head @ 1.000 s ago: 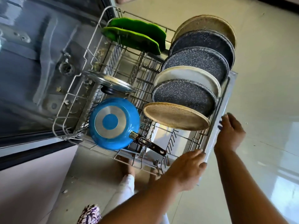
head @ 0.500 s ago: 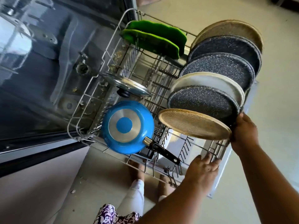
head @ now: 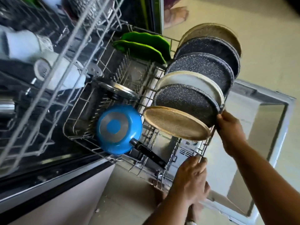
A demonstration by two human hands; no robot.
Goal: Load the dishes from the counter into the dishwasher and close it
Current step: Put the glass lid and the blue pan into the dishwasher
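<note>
Loading looks finished: 6 plates (head: 186, 101) and a blue pan (head: 118, 129) stand in the lower rack (head: 202, 148), out over the open door (head: 289, 111). The left hand (head: 191, 181) and right hand (head: 230, 130) both grip its front rim. Next, I judge, comes a level push inward

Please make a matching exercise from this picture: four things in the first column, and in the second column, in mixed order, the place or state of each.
Column one
1. blue pan
2. green plates
3. white mugs
4. left hand

Column two
a. in the upper rack
b. grips the front rim of the lower rack
c. bottom up, handle toward the person
d. stand on edge at the side of the lower rack far from the person

Pairs: 1-c, 2-d, 3-a, 4-b
</note>
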